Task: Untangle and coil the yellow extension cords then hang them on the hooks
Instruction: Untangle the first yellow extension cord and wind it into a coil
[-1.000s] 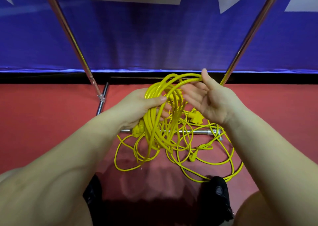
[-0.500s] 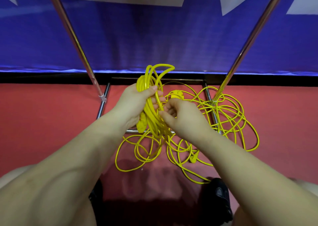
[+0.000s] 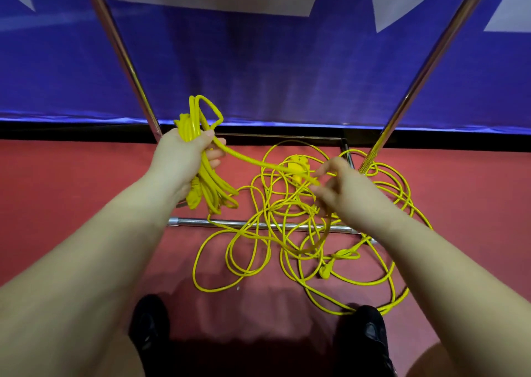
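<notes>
Between both hands (image 3: pixel 184 158), cord (image 3: pixel 258 162) slanting down-right.

We see a coil (image 3: pixel 201 158) of thin yellow cord, loops bunched upright, plug end hanging below. One strand (image 3: pixel 258 162) runs taut rightward from it. The rest lies as a loose tangle (image 3: pixel 301 233) on the red floor, draped across a rail.

Yellow cord bundle (image 3: pixel 201 152) in left hand (image 3: pixel 184 158); yellow cord tangle (image 3: pixel 301 233) under right hand (image 3: pixel 342 192). Red floor (image 3: pixel 71 192) below both hands, blue banner with white shapes (image 3: pixel 273 69) beyond them, chrome rack poles (image 3: pixel 120 52), black shoes (image 3: pixel 149 330) nearer than hands.
</notes>
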{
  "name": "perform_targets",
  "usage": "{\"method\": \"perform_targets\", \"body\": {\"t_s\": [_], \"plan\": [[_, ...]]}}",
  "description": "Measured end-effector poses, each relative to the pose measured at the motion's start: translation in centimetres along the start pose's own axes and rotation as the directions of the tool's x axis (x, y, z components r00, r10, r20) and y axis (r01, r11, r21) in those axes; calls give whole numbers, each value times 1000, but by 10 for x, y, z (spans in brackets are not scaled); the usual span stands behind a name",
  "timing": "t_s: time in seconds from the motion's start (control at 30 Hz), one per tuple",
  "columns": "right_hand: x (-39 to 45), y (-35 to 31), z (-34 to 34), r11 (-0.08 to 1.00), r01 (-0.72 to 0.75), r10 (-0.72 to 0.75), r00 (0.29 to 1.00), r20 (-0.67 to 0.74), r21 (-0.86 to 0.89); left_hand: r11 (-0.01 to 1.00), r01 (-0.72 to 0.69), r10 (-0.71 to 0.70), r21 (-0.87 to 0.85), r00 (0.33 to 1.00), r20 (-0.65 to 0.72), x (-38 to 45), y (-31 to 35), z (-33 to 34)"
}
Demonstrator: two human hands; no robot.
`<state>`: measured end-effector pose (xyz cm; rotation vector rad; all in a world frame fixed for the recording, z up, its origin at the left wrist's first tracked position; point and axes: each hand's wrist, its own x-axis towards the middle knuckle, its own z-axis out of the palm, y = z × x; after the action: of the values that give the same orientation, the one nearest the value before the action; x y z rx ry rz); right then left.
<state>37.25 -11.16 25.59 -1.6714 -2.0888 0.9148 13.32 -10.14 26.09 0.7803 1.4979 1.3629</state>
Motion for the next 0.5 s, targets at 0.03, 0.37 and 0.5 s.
{"method": "perform_targets", "body": {"t_s": [0.03, 0.37, 0.5], "plan": [[1, 1, -5, 999, 6, -2, 993, -117, 37, 1000, 6, -7, 20, 1000, 13, 1, -1, -2], [-2, 0, -16, 971, -149, 106, 969, -225, -186, 946, 18, -88, 324, 975, 203, -12, -8, 4], [-9, -10, -11, 992, 6, 9, 993, 119, -125, 952, 14, -115, 306, 941, 317, -18, -7, 11]]}}
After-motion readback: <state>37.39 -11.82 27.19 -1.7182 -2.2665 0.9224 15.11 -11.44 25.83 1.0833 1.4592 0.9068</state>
